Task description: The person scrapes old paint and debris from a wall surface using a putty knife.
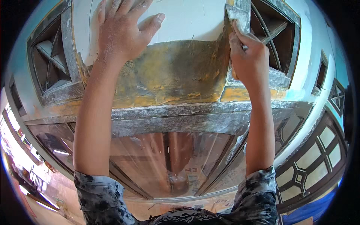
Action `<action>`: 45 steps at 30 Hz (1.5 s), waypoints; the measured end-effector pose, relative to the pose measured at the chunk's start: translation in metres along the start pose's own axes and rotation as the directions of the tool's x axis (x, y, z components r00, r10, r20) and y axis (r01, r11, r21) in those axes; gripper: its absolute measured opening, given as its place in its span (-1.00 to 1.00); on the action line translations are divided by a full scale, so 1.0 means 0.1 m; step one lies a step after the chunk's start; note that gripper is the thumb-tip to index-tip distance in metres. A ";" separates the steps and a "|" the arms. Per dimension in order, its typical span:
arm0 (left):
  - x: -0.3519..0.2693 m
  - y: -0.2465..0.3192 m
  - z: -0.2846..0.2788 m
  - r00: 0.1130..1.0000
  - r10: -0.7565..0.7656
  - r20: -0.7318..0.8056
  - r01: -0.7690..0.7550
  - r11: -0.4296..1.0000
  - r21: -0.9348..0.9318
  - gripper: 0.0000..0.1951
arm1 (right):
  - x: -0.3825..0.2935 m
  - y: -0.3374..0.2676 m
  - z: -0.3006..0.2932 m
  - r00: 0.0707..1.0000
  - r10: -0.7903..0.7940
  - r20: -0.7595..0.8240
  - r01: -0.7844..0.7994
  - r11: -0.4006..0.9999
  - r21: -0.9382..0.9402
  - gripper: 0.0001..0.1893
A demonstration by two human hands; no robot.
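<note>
My left hand (121,33) lies with its fingers apart against a white wall panel (185,19), its skin dusted with white powder. In my right hand (250,53) is what looks like a putty knife (237,12), its flat blade pointing up along a worn wooden frame (244,8). Most of its handle is hidden by my fingers. Between my arms, below the white panel, runs a patch of bare, stained brown and ochre wall (168,70).
Wooden vents with crossed bars, one on the left (52,56) and one on the right (272,36), flank the panel. A whitened timber beam (180,118) crosses above glass panes (152,157). A dark-framed door or window (312,157) and blue cloth (312,208) are at lower right.
</note>
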State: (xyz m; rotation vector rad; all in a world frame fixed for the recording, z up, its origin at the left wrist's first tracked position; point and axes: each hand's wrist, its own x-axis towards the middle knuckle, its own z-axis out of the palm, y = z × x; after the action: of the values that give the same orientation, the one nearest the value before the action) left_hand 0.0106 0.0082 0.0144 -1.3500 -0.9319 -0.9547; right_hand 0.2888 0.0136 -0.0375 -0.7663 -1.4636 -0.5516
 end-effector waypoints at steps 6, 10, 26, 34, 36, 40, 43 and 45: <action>0.01 0.01 -0.04 1.000 0.002 0.016 -0.002 0.999 -0.038 -0.35 | -0.08 0.00 -0.01 1.000 0.010 0.003 -0.010 0.999 0.039 -0.68; -0.01 0.03 -0.02 1.000 -0.006 0.016 0.007 0.998 -0.058 -0.36 | 0.14 0.04 -0.04 0.996 0.065 0.064 -0.062 0.997 -0.051 -0.64; -0.03 -0.02 -0.01 1.000 -0.013 0.024 0.014 0.999 -0.047 -0.36 | -0.30 -0.09 -0.03 0.994 0.086 0.063 -0.093 0.990 0.108 -0.64; -0.03 0.03 -0.03 1.000 -0.018 0.015 0.019 0.997 -0.073 -0.38 | 0.11 -0.07 -0.06 0.996 0.064 0.061 -0.062 0.997 -0.046 -0.62; -0.03 0.03 -0.05 1.000 -0.021 0.013 0.022 0.996 -0.084 -0.38 | 0.23 -0.13 -0.10 0.984 0.138 0.111 -0.130 0.989 -0.073 -0.62; -0.03 0.01 -0.03 1.000 -0.015 0.004 0.015 0.997 -0.073 -0.39 | 0.21 0.03 0.01 1.000 0.011 0.004 -0.010 0.998 -0.070 -0.62; -0.05 -0.01 -0.05 1.000 -0.018 0.011 0.019 0.998 -0.067 -0.39 | 0.09 -0.03 0.02 1.000 -0.014 0.004 0.014 1.000 -0.023 -0.62; -0.05 0.01 -0.06 1.000 -0.020 0.013 0.020 0.997 -0.076 -0.38 | 0.04 -0.10 -0.04 0.989 0.134 0.068 -0.132 0.991 -0.032 -0.63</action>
State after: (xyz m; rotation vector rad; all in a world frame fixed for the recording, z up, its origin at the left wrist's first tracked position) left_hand 0.0098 0.0024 0.0094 -1.4142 -0.9283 -1.0065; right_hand 0.2842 0.0051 -0.0316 -0.9062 -1.4596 -0.4475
